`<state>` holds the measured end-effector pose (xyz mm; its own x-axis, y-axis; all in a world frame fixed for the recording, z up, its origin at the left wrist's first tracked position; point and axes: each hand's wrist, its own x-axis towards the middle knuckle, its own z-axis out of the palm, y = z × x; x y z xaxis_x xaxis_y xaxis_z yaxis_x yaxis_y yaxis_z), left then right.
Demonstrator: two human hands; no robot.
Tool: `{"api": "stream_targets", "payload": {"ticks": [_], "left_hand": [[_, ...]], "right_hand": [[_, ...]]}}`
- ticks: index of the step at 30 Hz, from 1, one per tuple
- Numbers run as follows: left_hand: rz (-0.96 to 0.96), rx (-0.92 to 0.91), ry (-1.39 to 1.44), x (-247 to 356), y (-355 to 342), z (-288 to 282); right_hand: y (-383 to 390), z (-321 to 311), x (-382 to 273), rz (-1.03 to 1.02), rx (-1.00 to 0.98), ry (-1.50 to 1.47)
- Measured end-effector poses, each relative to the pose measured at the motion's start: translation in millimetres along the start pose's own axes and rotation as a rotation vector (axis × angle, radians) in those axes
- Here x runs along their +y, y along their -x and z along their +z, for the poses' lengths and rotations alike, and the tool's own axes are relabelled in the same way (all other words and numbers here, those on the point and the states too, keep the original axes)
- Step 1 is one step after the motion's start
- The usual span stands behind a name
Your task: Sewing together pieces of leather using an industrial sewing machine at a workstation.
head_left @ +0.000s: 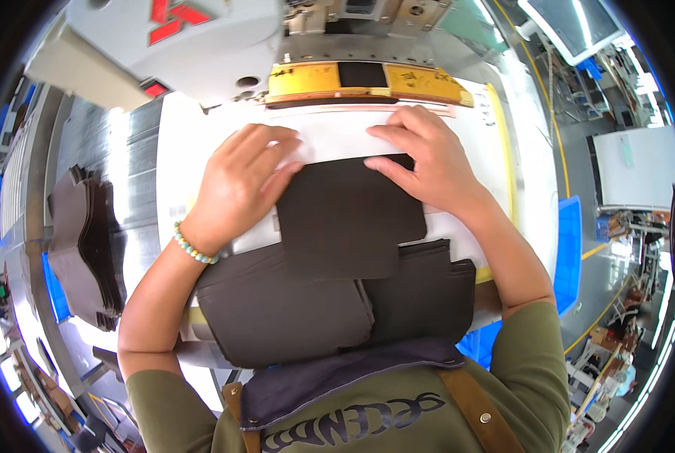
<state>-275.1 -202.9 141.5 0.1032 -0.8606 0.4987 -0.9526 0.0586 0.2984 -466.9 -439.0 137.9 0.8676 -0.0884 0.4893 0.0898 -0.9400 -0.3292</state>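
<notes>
A flat dark brown cut piece (349,211), like leather or fabric, lies in front of me, its far edge on a white work surface (180,158). My left hand (247,174) is at its far left corner, fingers bent and apart from the thumb, whose tip is at the edge. At the far right corner is my right hand (428,155), its thumb along the far edge and its fingers spread above the white surface. Neither hand grips the piece. Closer to me, the piece overlaps a left stack of similar dark pieces (285,309) and a right stack (436,294).
Just beyond my hands is a machine head with a yellow bar (303,81) and a dark patch on it. Another dark stack (84,241) stands on the metal table (137,166) at left. A blue bin (570,253) is at right, and a screen (571,26) at far right.
</notes>
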Motion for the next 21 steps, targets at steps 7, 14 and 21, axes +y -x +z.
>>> {"api": "stream_targets", "payload": {"ticks": [7,14,21], "left_hand": [[0.199,0.07,-0.015,12,0,-3],[0.194,0.059,-0.013,8,5,0],[0.136,0.159,-0.053,4,6,-3]], "right_hand": [[-3,-13,-20,0.256,-0.284,-0.15],[-9,-14,-27,0.14,-0.254,-0.093],[-39,-11,-2,0.067,-0.116,0.043]]}}
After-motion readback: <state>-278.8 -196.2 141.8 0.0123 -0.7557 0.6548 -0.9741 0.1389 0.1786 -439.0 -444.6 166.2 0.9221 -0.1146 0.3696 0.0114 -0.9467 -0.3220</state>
